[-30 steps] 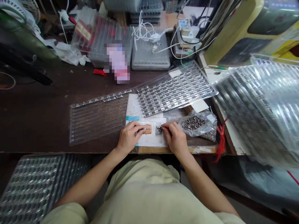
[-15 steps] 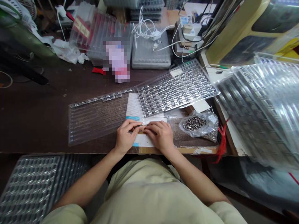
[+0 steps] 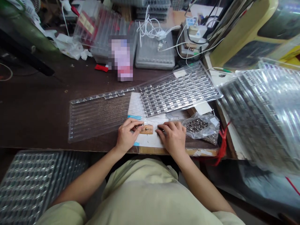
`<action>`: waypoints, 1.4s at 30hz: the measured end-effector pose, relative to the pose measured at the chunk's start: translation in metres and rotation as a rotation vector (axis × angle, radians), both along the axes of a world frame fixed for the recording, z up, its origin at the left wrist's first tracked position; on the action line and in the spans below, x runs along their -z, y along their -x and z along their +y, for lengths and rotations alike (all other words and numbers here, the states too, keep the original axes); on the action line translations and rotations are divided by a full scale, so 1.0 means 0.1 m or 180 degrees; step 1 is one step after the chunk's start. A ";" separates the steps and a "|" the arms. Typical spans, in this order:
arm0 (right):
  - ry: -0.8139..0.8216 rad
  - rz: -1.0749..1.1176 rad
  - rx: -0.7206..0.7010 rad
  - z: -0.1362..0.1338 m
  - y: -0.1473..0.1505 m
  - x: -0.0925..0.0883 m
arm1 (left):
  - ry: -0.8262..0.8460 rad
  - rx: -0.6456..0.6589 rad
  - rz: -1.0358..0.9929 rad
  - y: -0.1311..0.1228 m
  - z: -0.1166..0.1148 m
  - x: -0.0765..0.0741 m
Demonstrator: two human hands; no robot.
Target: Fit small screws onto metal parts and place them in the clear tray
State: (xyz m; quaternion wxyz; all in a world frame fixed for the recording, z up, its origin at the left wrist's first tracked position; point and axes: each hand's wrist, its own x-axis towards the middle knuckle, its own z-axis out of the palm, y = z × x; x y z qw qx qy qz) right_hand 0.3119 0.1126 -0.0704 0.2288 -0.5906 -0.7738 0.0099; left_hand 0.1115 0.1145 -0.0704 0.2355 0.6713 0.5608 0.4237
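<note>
My left hand (image 3: 127,135) is closed in a pinch on a small metal connector (image 3: 139,126), mostly covered by the fingers. Its fingertips are at the left end of a small wooden block (image 3: 147,129), which lies on a white sheet. To the right of the block, my right hand (image 3: 173,137) hovers low over the sheet, apart from the block. Thumb and forefinger are bent toward each other, with something small and dark at their tips that I cannot make out. An open plastic bag of small metal parts (image 3: 197,125) lies just right of this hand.
A clear tray filled with rows of connectors (image 3: 180,90) lies behind the hands. Left of it, another clear tray (image 3: 98,118) holds connectors only along its far rows. Stacked trays (image 3: 260,115) rise at the right; white cables (image 3: 150,28) lie at the back.
My right hand has moved right, away from my left hand, so the wooden block now shows between them. My left hand keeps its pinch. The whole view has shifted slightly.
</note>
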 end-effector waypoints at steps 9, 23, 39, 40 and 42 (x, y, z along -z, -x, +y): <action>-0.0181 0.0055 -0.0136 0.03 0.03 0.13 | -0.0030 0.0363 0.0324 -0.14 0.04 -0.07; 0.0054 0.0603 -0.0149 0.03 0.00 0.11 | -0.0135 0.0679 0.0711 -0.23 0.05 0.05; 0.0126 0.0911 -0.0548 0.01 0.30 0.06 | -0.0133 -0.0740 0.1232 0.47 1.39 -0.17; 0.0114 0.0908 -0.0553 0.02 0.32 0.07 | -0.0106 -0.0787 0.1319 0.51 1.47 -0.14; 0.0085 0.0921 -0.0562 0.03 0.33 0.08 | -0.0083 -0.0815 0.1411 0.58 1.50 -0.07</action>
